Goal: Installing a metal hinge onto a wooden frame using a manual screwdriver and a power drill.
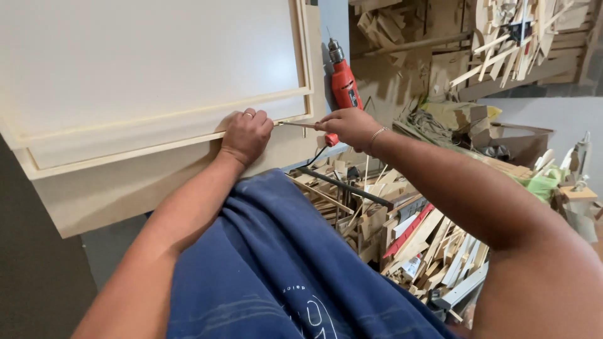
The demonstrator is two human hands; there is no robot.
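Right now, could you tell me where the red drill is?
In the head view, the red drill lies upper centre, just right of the pale panel and just beyond the right hand.

Bare-armed worker in a faded blue cotton T-shirt [276, 263] with pale chest print, thin gold ring [249, 115] on left hand [246, 133], beaded gold bracelet [375, 134] at right wrist.

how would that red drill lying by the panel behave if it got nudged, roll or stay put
The red drill would probably stay put rather than roll: its body looks chunky and it lies flat beside the pale panel. It likely feels heavy for its size, given the metal chuck. A dark cord seems to trail below the right hand, so it might drag.
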